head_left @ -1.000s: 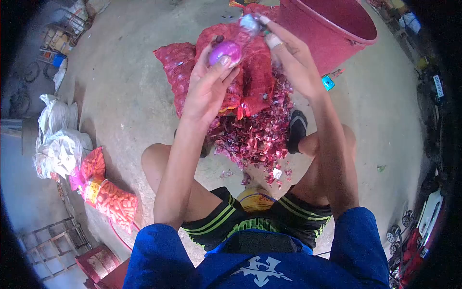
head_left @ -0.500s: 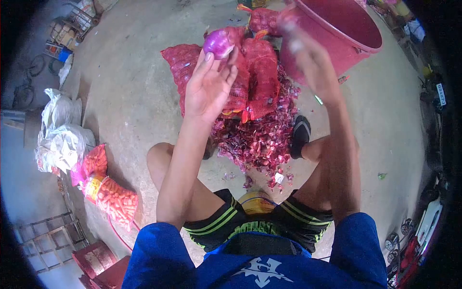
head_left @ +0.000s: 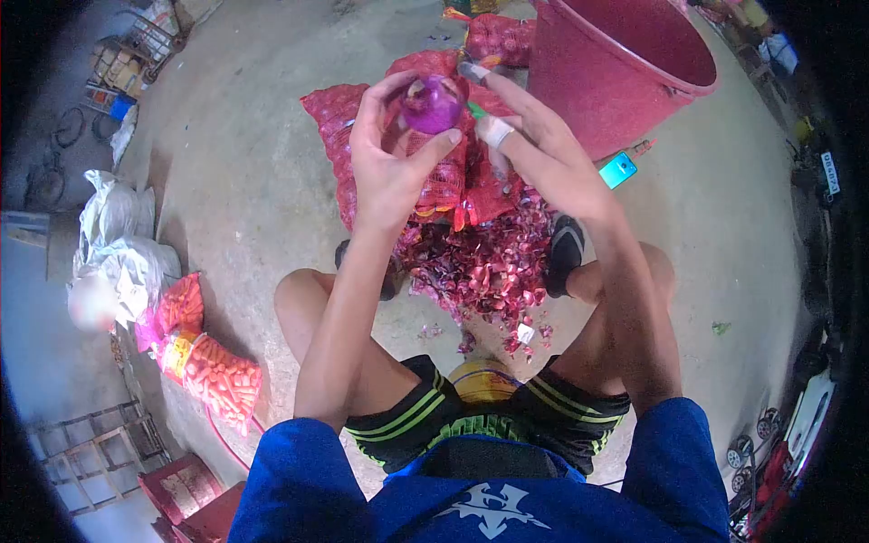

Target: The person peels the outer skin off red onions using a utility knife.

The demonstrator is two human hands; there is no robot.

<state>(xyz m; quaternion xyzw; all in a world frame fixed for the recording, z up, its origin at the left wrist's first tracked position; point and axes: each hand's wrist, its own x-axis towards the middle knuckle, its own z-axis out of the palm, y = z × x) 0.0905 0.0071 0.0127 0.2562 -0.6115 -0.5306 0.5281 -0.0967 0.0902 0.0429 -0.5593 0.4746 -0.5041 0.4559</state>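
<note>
My left hand is raised in front of me and grips a peeled purple onion between thumb and fingertips. My right hand, with white tape on two fingers, reaches in from the right; its fingertips touch the onion's top and side. A small green piece, apparently a tool handle, shows between its fingers. Below both hands lie red mesh onion sacks and a heap of purple onion skins on the concrete floor between my feet.
A large red bucket stands at the upper right, with a teal phone on the floor beside it. Orange mesh bags and white sacks lie at the left. A yellow stool is under me.
My right hand swung out toward the red bucket, then came back to the onion. My left hand kept the onion and turned it slightly.
</note>
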